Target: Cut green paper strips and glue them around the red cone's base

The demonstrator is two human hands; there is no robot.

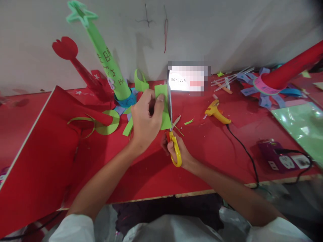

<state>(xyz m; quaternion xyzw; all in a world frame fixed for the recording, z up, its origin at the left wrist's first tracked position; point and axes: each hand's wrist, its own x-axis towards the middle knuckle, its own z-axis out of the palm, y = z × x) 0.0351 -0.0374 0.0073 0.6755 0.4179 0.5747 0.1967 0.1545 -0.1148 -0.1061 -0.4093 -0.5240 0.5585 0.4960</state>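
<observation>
My left hand (147,121) pinches a strip of bright green paper (165,121) between thumb and fingers, holding it upright above the red table. My right hand (180,151) is closed around the yellow handles of a pair of scissors (177,153). Their long metal blades point away from me and run along the right edge of the green paper. Whether the blades are parted cannot be made out. Thin green offcuts (188,122) lie on the table just right of the scissors. Left of my left hand are more green paper pieces (128,127).
A yellow glue gun (217,112) with a black cord lies to the right, near a purple box (276,156). A lit phone (185,80) leans at the wall. A green paper tube (108,64) stands back left. A red panel (37,151) rises at left.
</observation>
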